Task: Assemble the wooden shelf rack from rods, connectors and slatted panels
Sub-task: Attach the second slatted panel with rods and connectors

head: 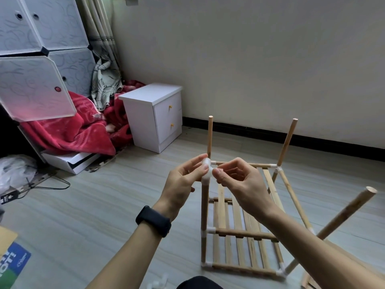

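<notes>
Up at the near-left corner of the half-built rack (243, 234) right now. Got the left hand (183, 180) pinching the white connector (207, 165) from its left side, thumb and fingertips curled onto it. Got the right hand (239, 178) doing much the same from the right, fingers curled in, tips on the stub where the cross rod (258, 165) plugs in. Can't quite tell whether on plastic or on the rod end. So: connector squarely between both hands, touching both, neither one really nearer.

Sits on top of the lower upright rod (204, 205), with an upper rod (210, 134) sticking straight up out of it. Long axis of that whole post: vertical, running right past the fingertips. Cross rod heading off right to the far connector (277, 168), where the leaning rod (287, 142) tips outward instead of standing straight. Slatted panel (239, 251) lying low inside the frame, second panel (269, 182) tilted up behind the right wrist.

Probably seating or squaring the joint here. Would press down along the post, not sideways, or risk popping the cross rod out.
</notes>
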Motion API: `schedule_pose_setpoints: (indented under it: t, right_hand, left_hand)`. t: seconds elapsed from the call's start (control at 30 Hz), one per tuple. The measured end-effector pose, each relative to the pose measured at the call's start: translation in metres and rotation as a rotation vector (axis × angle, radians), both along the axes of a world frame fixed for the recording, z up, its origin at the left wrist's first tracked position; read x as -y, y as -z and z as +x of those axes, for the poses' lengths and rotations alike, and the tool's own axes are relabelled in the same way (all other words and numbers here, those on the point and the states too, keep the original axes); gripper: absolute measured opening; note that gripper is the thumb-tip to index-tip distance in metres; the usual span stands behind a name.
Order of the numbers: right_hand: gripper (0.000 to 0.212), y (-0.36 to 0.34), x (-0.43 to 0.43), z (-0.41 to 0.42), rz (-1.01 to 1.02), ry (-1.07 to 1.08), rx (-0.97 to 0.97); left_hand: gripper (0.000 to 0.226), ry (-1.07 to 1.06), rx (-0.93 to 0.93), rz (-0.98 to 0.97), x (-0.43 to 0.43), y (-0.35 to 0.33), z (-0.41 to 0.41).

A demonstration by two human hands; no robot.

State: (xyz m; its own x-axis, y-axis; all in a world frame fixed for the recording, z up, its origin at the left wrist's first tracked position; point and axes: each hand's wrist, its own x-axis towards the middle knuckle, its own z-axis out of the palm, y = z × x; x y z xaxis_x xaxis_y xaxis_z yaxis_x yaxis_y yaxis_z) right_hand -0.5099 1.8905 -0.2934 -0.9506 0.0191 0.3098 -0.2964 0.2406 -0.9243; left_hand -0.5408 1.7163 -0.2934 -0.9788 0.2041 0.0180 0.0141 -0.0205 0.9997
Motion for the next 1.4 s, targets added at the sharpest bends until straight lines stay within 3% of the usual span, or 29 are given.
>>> schedule_pose_setpoints:
  t: [0.1,0.47,0.53,0.63,0.7,0.8,0.87,0.97,1.07,1.4]
  right_hand:
    - [0.028,0.000,0.002,0.002,0.002,0.013,-0.015]
    - [0.023,-0.007,0.006,0.007,0.110,0.081,0.000]
    - [0.022,-0.007,0.008,0.009,0.286,0.129,-0.049]
    - [0.046,-0.010,0.017,0.008,0.741,0.284,-0.375]
    - [0.053,-0.012,0.030,0.005,0.979,0.306,-0.528]
    - [0.049,-0.004,0.047,-0.008,1.168,0.274,-0.470]
    - [0.034,0.010,0.051,-0.018,1.272,0.258,-0.482]
    - [0.016,0.022,0.051,-0.036,1.333,0.286,-0.591]
    - [0.014,0.021,0.060,-0.052,1.334,0.332,-0.609]
    - [0.024,0.020,0.091,-0.077,1.278,0.364,-0.567]
  left_hand:
    - [0.044,0.012,-0.002,0.025,0.000,0.003,0.005]
    - [0.046,0.079,-0.090,-0.043,0.006,0.008,0.000]
    - [0.050,0.052,-0.097,-0.087,0.015,0.022,-0.004]
    - [0.045,-0.100,0.019,-0.148,0.041,0.069,-0.016]
    - [0.039,-0.175,0.090,-0.326,0.063,0.114,-0.020]
    - [0.043,-0.097,0.260,-0.677,0.090,0.181,-0.016]
    - [0.045,-0.021,0.384,-0.867,0.102,0.219,-0.006]
    - [0.048,0.078,0.517,-1.114,0.111,0.269,0.014]
    - [0.052,0.131,0.615,-1.220,0.112,0.303,0.028]
    - [0.046,0.457,0.375,-1.566,0.102,0.356,0.015]
